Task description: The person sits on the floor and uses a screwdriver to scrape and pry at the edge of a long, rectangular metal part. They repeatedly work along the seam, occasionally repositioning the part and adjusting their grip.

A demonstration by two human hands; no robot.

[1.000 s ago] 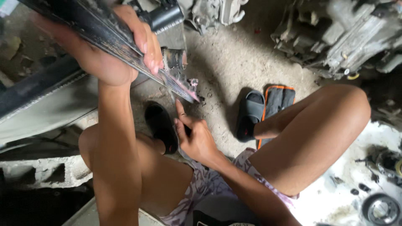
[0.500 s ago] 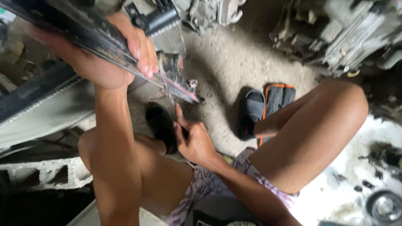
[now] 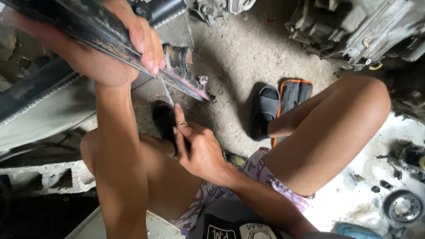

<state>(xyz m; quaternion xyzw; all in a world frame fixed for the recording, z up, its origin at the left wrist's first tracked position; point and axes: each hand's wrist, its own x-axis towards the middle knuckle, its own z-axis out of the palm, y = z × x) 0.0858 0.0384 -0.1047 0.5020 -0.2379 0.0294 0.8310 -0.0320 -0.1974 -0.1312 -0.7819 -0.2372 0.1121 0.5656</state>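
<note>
Black and grimy, the long flat car part (image 3: 88, 33) slants from the upper left down to a worn, reddish-stained tip near the middle, held up off the ground. The left hand (image 3: 115, 53) is clamped around it from above, fingers (image 3: 148, 48) curled over its near edge. Just below that tip, the right hand (image 3: 197, 148) is closed on a thin metal tool (image 3: 167, 90), whose slender shaft rises to meet the underside of the part; the index finger lies stretched along the tool and a ring shows on one finger.

Both bare knees spread to either side of the hands, with patterned shorts (image 3: 256, 170) between them. On the dusty concrete floor (image 3: 234, 57) lie 2 dark sandals: 1 (image 3: 164, 119) partly hidden behind the right hand, the other (image 3: 264, 110) beside the right leg, touching an orange-edged black pouch (image 3: 294, 95). A grey engine block (image 3: 363, 31) sits at the upper right. A toothed gear ring (image 3: 403, 206) and small dark parts lie on a white sheet (image 3: 354, 199) at the lower right. A concrete block (image 3: 44, 177) sits at the left.
</note>
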